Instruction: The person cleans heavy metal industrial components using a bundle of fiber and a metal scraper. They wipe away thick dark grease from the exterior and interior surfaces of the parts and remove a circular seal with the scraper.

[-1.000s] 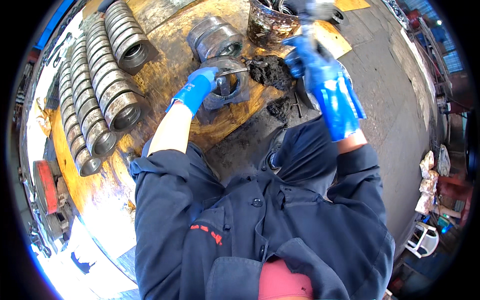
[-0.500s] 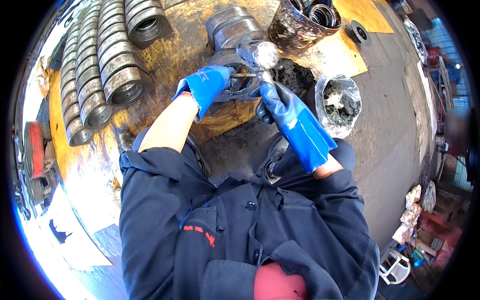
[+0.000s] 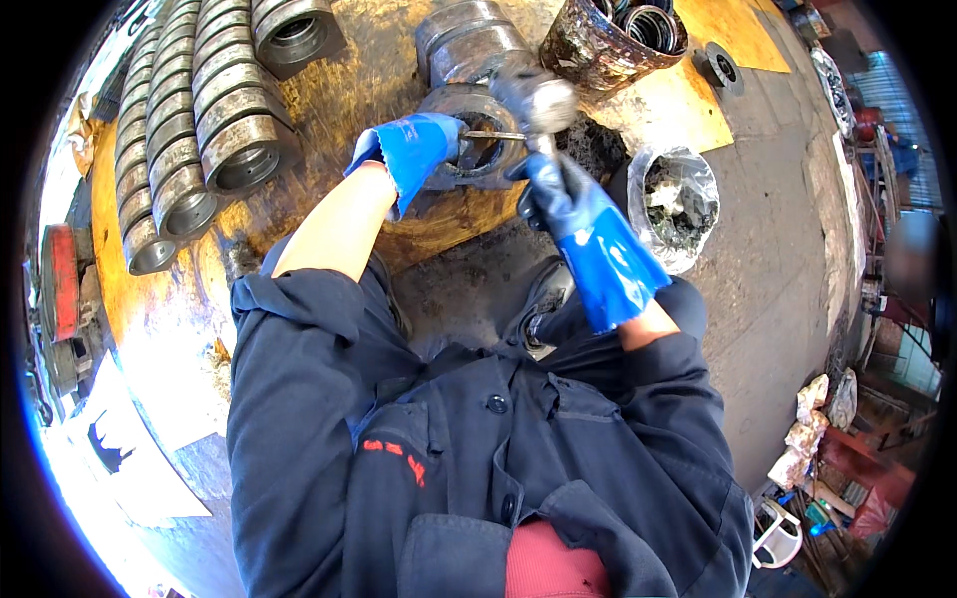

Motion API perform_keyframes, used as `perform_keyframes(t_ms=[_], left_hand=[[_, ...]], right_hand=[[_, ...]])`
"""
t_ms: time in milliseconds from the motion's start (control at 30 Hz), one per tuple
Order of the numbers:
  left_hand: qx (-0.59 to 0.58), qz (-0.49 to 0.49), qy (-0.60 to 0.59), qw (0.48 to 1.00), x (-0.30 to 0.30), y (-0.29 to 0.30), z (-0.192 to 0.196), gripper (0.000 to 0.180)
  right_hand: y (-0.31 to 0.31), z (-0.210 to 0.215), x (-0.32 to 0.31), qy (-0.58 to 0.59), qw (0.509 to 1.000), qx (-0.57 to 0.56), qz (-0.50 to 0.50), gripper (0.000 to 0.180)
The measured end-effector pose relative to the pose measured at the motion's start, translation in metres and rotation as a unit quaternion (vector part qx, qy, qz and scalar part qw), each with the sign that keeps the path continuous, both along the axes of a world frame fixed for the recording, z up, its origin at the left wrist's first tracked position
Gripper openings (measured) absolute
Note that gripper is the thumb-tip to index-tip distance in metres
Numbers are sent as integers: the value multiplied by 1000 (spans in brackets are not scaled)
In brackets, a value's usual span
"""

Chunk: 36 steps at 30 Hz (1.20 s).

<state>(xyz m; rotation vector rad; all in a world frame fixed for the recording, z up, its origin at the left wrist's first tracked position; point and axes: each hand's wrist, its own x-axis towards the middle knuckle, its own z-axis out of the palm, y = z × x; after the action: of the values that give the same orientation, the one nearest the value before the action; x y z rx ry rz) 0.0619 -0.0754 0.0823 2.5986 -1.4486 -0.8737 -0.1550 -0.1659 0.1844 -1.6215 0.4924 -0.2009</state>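
Observation:
My left hand (image 3: pixel 411 154), in a blue rubber glove, is closed on a thin metal rod (image 3: pixel 498 136). The rod lies across the opening of a dark, greasy metal ring (image 3: pixel 469 102), its free end pointing right. My right hand (image 3: pixel 573 199), in a matching glove, is wrapped around a hammer's handle. The hammer's head (image 3: pixel 548 105) is smeared by motion, just above and right of the rod's end. I cannot tell whether hammer and rod touch. Behind the ring, similar thick metal rings (image 3: pixel 469 40) stand in a row.
Rows of grooved metal cylinders (image 3: pixel 239 130) lie at the left. A grimy bucket (image 3: pixel 588 55) holding metal rings stands at the far right of the stained board (image 3: pixel 349 120). Beside my right hand is a plastic-lined container (image 3: pixel 706 214) with dark, greasy contents. A flanged part (image 3: pixel 720 68) lies beyond.
The hammer's head has shifted slightly to the right and blurred. My right hand has moved a little to the right with it. My left hand keeps hold of the rod.

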Motion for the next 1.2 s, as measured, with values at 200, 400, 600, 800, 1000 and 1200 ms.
perform_keyframes(t_ms=[200,400,600,800,1000,1200], left_hand=[[24,-4,7,1000,-3,-4,11,34],[29,20,22,999,-5,5,17,41],[12,1,29,1000,-16,-7,39,44],[14,10,36,999,-11,12,30,43],[20,-8,32,999,-15,-5,29,43],[27,1,33,999,-16,4,27,42]], right_hand=[[-21,-36,13,171,985,17,34,53],[-4,19,11,29,997,46,46,54],[-32,-63,10,105,994,-4,11,55],[-6,15,15,47,996,67,21,50],[-32,-68,3,169,977,-124,51,51],[-11,4,10,93,995,27,33,50]])
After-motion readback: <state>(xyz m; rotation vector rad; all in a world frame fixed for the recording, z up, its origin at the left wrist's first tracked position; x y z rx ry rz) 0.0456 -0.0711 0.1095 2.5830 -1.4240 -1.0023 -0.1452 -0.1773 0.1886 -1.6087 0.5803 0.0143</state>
